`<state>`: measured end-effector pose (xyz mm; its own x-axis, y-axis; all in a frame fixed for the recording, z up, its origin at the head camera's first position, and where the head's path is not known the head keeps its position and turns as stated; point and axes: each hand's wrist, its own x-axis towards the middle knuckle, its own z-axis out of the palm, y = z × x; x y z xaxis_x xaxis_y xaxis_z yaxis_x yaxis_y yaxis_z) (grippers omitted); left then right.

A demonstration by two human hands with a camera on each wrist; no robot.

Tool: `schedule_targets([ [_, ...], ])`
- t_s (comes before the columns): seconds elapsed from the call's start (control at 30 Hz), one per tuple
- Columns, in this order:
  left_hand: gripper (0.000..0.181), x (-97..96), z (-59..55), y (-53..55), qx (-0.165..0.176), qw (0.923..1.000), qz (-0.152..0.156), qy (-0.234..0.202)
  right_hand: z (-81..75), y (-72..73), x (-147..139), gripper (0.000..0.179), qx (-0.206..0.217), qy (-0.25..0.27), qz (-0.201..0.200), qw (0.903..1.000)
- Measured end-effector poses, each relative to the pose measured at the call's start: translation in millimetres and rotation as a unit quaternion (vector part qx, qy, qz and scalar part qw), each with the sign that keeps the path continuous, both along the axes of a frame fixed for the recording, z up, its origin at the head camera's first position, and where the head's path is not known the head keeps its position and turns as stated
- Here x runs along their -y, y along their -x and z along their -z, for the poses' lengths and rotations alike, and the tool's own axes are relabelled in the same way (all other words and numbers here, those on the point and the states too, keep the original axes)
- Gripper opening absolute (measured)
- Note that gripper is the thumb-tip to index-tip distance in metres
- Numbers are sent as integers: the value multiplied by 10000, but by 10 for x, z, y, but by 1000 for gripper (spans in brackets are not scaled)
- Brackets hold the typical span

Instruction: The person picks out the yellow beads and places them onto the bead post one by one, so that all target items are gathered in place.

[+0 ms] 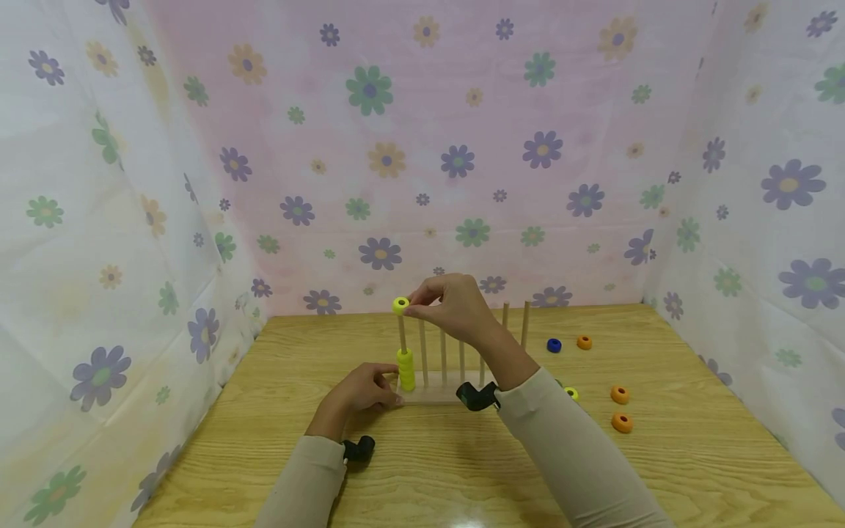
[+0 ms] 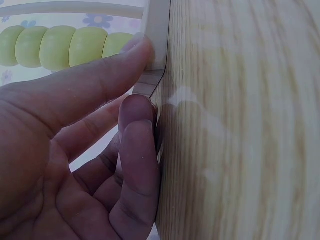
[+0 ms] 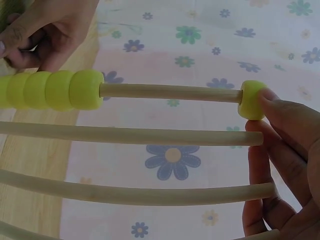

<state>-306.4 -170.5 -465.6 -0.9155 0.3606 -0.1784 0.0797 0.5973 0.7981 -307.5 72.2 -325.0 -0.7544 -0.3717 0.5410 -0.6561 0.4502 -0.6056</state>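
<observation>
A wooden peg rack stands on the table, its flat base (image 1: 432,397) carrying a row of upright pegs (image 3: 130,194). Several yellow beads (image 1: 405,370) are stacked at the bottom of the leftmost peg. At that peg's tip, my right hand (image 1: 455,308) pinches one more yellow bead (image 3: 252,100) between thumb and fingers; the peg's end meets the bead's hole. Down at the base's left end, my left hand (image 1: 363,387) holds the wood, thumb (image 2: 112,70) against it beside the stack and fingers curled at the edge.
On the table's right side lie a blue bead (image 1: 554,345) and orange beads (image 1: 584,342), (image 1: 620,394), (image 1: 622,422). Another yellow bead (image 1: 571,394) shows partly behind the right sleeve (image 1: 568,440). Flowered cloth (image 1: 422,147) encloses the table (image 1: 409,469) at back and sides.
</observation>
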Motion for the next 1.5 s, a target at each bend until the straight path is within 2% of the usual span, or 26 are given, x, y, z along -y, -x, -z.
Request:
schedule_targets([
  [0.67, 74, -4, 21, 8, 28, 10000, -24, -46, -2, -20, 3, 11, -34, -75, 56, 10000],
  [1.0, 74, 8, 22, 8, -48, 10000, 15, -35, -13, -29, -59, 9, -290, -267, 116, 9992],
  [1.5, 76, 7, 14, 6, -39, 9998, 124, -118, -7, -119, -297, 8, -610, -138, 208, 9978],
])
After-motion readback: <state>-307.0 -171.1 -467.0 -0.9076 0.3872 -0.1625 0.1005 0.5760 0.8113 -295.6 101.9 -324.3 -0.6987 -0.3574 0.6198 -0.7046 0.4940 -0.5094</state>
